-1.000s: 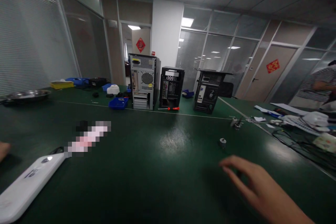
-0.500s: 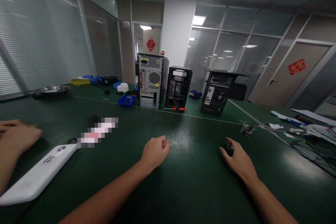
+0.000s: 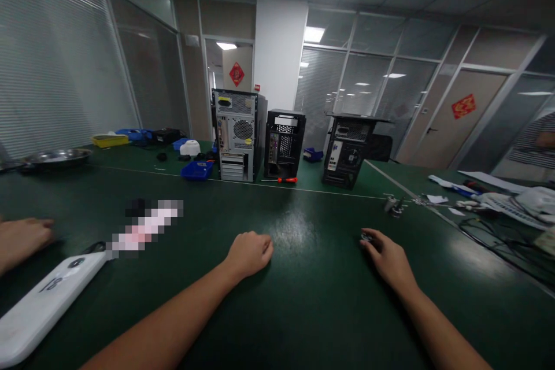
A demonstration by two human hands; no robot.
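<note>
My left hand point(image 3: 249, 254) rests on the green tabletop point(image 3: 312, 300) as a loose fist, and no object shows in it. Farther right, my right hand point(image 3: 387, 257) is closed on a small dark object point(image 3: 367, 237), pinched between thumb and forefinger. A pale patch shows on its face; its kind is too small to make out. Beyond my hands stand three computer cases: a tall grey one point(image 3: 237, 139), a small black one point(image 3: 284, 144) and another black one point(image 3: 347, 150) at the right. A screwdriver point(image 3: 286, 180) with a red handle lies before the small case.
Another person's hand point(image 3: 26, 240) lies at the left, near a white device point(image 3: 43, 300) marked 18. Blue trays point(image 3: 197, 170), a yellow tray point(image 3: 110, 140) and a metal dish point(image 3: 58, 157) sit back left. Small metal parts point(image 3: 393, 206) and cables point(image 3: 498, 243) lie right.
The view has swung to the right, so the cases and table things appear farther left. The object in my right hand has turned and shows a paler face. My left hand stays closed.
</note>
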